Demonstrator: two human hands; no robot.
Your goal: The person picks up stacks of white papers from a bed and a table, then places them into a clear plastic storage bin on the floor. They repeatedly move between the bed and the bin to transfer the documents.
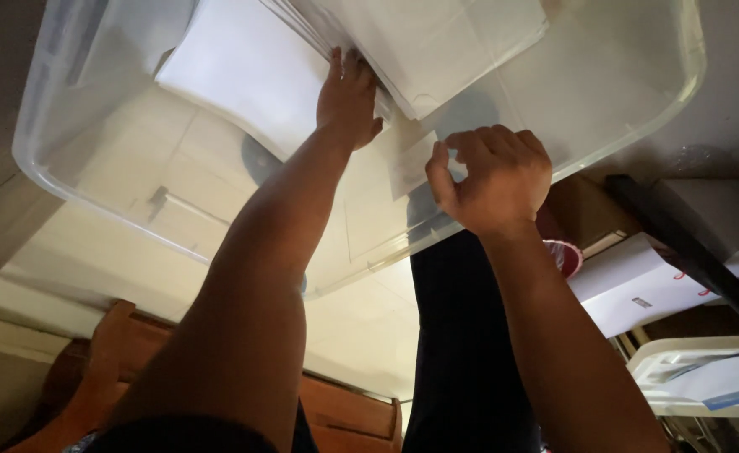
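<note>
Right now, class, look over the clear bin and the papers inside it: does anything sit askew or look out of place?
Yes. The white papers in the clear plastic bin lie fanned and skewed, not squared. The left hand presses on them; the right hand is curled near the bin's edge. Nothing looks spilled or torn.

The scene is dimly lit, with the arms rendered dark and underexposed. The brightest area is seen at the white papers inside the clear plastic bin. Soft shadows are cast beneath both hands. Edges are slightly stretched.
</note>
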